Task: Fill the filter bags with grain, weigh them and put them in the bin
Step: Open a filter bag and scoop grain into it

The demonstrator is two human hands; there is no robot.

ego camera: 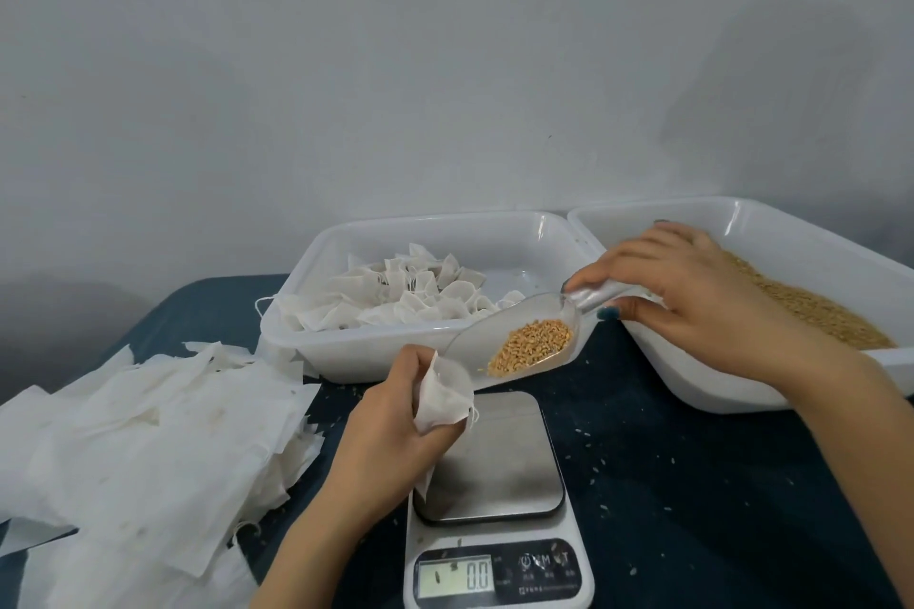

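Observation:
My left hand holds a white filter bag with its mouth up, just above the steel platform of the scale. My right hand grips the handle of a clear plastic scoop that carries golden grain. The scoop's tip sits right at the bag's opening. The scale's display reads 0.0. A white bin behind the scale holds several filled bags. Loose grain lies in a second white bin on the right.
A heap of empty filter bags covers the table's left side. Stray grains dot the dark blue tabletop around the scale. A pale wall stands close behind the two bins.

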